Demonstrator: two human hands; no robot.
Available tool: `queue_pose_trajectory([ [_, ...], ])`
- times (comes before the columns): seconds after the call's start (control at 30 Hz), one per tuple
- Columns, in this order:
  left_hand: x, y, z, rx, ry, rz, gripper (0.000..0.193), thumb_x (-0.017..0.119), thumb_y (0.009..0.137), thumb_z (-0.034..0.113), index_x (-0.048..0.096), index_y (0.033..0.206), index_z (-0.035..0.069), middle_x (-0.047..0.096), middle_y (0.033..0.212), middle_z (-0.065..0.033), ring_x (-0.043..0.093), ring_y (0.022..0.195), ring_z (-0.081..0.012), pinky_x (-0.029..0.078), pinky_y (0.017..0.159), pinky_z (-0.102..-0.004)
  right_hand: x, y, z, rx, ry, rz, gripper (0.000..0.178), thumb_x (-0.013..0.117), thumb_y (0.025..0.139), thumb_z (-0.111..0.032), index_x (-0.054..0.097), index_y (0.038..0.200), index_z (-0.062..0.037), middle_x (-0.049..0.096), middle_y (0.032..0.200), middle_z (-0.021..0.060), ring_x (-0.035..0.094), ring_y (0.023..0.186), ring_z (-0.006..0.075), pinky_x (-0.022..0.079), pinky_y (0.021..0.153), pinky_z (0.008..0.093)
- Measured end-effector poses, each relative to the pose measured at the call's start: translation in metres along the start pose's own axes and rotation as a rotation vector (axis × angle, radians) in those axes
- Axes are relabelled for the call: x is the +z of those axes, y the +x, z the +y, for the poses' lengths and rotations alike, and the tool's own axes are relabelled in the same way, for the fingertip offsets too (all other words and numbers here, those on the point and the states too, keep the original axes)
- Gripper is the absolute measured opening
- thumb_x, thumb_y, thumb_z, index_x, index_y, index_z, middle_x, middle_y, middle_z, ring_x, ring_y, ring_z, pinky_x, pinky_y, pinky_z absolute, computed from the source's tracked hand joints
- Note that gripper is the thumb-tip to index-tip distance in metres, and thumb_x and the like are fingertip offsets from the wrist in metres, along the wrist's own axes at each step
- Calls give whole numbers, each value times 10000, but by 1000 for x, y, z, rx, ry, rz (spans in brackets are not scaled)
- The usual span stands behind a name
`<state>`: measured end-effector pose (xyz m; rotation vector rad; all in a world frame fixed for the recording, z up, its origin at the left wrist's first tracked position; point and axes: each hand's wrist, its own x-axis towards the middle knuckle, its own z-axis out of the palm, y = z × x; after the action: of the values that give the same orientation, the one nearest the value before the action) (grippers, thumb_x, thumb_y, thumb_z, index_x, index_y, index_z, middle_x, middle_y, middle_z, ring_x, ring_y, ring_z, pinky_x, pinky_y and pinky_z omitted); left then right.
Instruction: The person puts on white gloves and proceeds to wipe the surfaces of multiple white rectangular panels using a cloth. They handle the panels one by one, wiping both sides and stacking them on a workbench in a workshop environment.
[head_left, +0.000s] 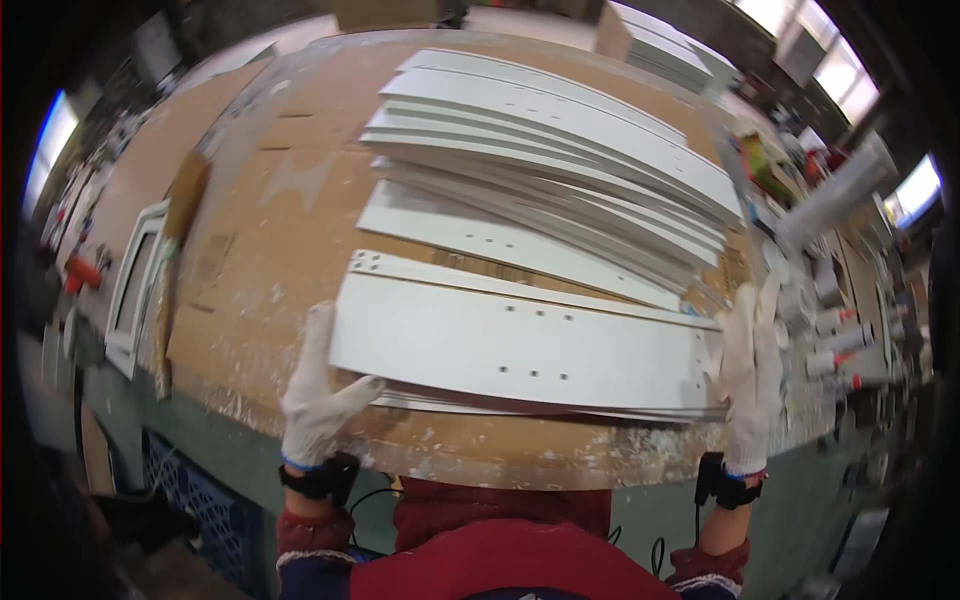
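Observation:
A long white panel (450,335) with small drilled holes lies lengthwise on top of other white panels (560,411), whose edges show along its near side. At its left end is my left hand (322,400) in a white knit glove, fingers straight along the short edge and thumb stretched toward the near corner. My right hand (748,375), gloved too, stands at the opposite end with its fingers extended away from me and its thumb side by the panel's edge. Both hands are open and flank the panel; how firmly they press cannot be made out.
Behind lies a fanned pile of white panels (560,130) on the cardboard-covered table (250,250). A brush (180,210) and a white frame (135,285) sit at the left edge. Tubes (838,340) crowd the right side, and a blue crate (205,500) stands below.

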<state>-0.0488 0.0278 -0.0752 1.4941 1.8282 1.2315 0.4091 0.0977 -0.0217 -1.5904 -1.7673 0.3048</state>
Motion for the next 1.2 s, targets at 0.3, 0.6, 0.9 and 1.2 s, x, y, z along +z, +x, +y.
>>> queue_pose_trajectory([
  [0.3,13,-12,-30,-6,-211,86,878,631,726,-7,185,1482,8,315,1488,-216,330,1380,-268,320,1085,-314,127,-5,-108,-621,-441,-241,604,575,852,-290,438,1396,-66,452,1399,183,435,1227,393,294,1062,474],
  [0.6,-2,8,-41,57,-36,272,806,586,854,130,105,1483,-22,172,1534,-228,252,1404,-311,219,1143,-368,239,-43,-269,-1154,269,-829,329,541,809,-135,539,1135,-90,570,903,116,606,780,282,489,641,387],
  [0.9,-26,-6,-15,447,467,15,769,731,674,98,423,1374,17,369,1448,-218,346,1351,-373,318,1093,-472,102,-30,-135,-27,775,-1262,522,590,907,-107,386,1385,-64,576,1142,105,587,804,180,482,665,289],
  [1.2,-8,27,-33,607,571,21,476,605,708,4,617,1182,42,554,1286,-193,507,1207,-407,438,992,-449,-53,-33,37,434,756,-115,660,574,930,-189,232,1446,41,426,1372,169,504,1188,231,447,964,338],
])
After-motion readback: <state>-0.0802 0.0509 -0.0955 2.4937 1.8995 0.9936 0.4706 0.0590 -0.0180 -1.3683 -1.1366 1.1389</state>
